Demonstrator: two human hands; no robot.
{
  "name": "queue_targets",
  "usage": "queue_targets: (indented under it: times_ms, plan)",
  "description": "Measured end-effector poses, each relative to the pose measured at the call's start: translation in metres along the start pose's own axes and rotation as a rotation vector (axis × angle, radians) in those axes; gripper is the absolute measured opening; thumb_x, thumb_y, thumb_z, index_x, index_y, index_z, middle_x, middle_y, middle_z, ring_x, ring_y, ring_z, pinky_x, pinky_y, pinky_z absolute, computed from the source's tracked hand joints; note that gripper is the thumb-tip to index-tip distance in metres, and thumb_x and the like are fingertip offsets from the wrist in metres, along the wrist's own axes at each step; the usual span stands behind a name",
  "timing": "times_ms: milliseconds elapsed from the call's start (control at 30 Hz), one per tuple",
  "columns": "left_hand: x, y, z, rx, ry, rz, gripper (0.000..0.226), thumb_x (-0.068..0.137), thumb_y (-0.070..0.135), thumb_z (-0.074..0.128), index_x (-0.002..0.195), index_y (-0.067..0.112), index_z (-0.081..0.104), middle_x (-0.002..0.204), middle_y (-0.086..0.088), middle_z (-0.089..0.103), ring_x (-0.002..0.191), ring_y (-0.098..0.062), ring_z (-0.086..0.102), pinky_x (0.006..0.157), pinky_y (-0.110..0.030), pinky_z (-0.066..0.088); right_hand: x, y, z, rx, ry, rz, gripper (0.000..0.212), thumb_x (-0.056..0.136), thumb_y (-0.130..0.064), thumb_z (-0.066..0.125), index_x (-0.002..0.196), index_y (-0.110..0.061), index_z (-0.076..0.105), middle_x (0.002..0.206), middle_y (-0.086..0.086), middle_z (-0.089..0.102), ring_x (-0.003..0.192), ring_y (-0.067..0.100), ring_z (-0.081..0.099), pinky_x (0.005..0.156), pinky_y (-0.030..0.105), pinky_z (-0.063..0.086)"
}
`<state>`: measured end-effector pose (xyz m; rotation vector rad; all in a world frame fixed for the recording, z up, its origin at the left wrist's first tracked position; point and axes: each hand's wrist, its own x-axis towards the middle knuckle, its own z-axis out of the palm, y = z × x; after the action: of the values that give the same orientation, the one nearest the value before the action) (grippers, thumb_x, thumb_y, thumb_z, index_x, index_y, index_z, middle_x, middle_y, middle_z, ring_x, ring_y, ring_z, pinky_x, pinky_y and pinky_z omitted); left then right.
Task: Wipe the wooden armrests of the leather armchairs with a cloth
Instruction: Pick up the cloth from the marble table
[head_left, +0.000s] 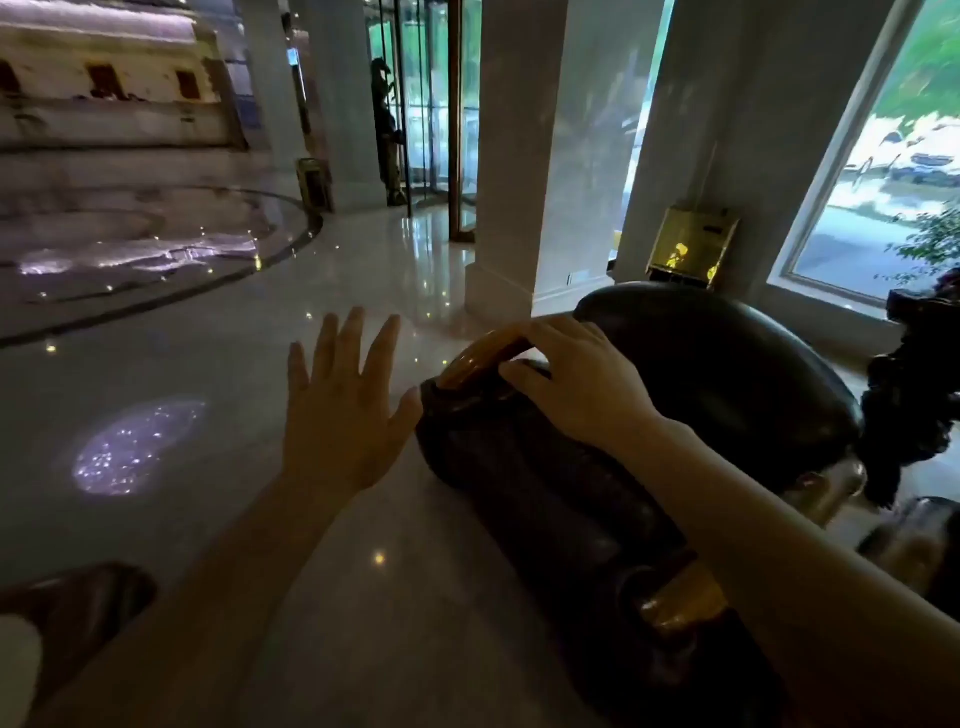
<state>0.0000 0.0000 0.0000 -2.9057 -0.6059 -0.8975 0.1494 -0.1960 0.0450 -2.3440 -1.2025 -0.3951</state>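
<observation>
— What are the hands doing right now?

— The right hand (582, 384), centre-right of the frame, lies palm-down over the far end of the wooden armrest (480, 358), fingers curled over the glossy amber wood. A small pale patch peeks out under the fingers; it might be the cloth, but I cannot tell. So whether that hand grips anything or just presses on the wood, I can't say. The left hand (343, 415), just left of centre, hangs over the floor with fingers spread wide, holding nothing, its thumb close beside the chair's dark side.

— And the chair itself?

— The leather armchair (727, 374) runs from lower right up toward the middle of the frame: dark, rounded, padded leather with a sheen. A second bit of golden wood (675, 603) shows low on the right, near the right forearm.

— How far along would you say the job is?

— Hard to judge. The wood under the hand gleams, but nothing marks a wiped stretch from an unwiped one. My guess is this armrest is in hand, with the nearer wood and any other chairs left to do. A dark rounded shape (78, 603) at lower left may be another chair.

— Anything around?

— Polished marble floor (208, 338) catching lights, a white pillar (514, 156) at upper centre, windows (883, 182) at upper right.
</observation>
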Motion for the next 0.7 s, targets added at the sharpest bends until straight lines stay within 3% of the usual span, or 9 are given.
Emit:
queue_targets:
  times_ms: [167, 567, 700]
  plan:
    - [-0.048, -0.044, 0.016, 0.009, -0.049, -0.12, 0.073, 0.091, 0.056, 0.032, 0.154, 0.021, 0.022, 0.16, -0.018, 0.024, 0.148, -0.039, 0.017, 0.113, -0.067, 0.018, -0.003, -0.033, 0.049, -0.01, -0.15, -0.015, 0.056, 0.094, -0.057, 0.047, 0.144, -0.031, 0.043, 0.147, -0.004, 0.046, 0.136, 0.023, 0.039, 0.1, 0.04, 0.041]
    - [-0.192, -0.176, 0.008, 0.039, -0.225, -0.42, 0.073, 0.087, 0.051, 0.036, 0.149, 0.013, 0.038, 0.152, -0.023, 0.037, 0.14, -0.047, 0.031, 0.108, -0.065, 0.028, -0.023, -0.152, 0.208, 0.065, -0.36, -0.076, 0.06, 0.091, -0.061, 0.047, 0.144, -0.035, 0.038, 0.144, -0.008, 0.047, 0.133, 0.02, 0.042, 0.095, 0.037, 0.042]
    - [-0.239, -0.214, 0.007, 0.024, -0.269, -0.532, 0.074, 0.086, 0.051, 0.033, 0.15, 0.014, 0.037, 0.155, -0.022, 0.033, 0.143, -0.042, 0.029, 0.112, -0.063, 0.022, -0.027, -0.199, 0.248, 0.099, -0.456, -0.135, 0.06, 0.092, -0.062, 0.045, 0.145, -0.035, 0.038, 0.143, -0.008, 0.048, 0.131, 0.02, 0.043, 0.095, 0.038, 0.043]
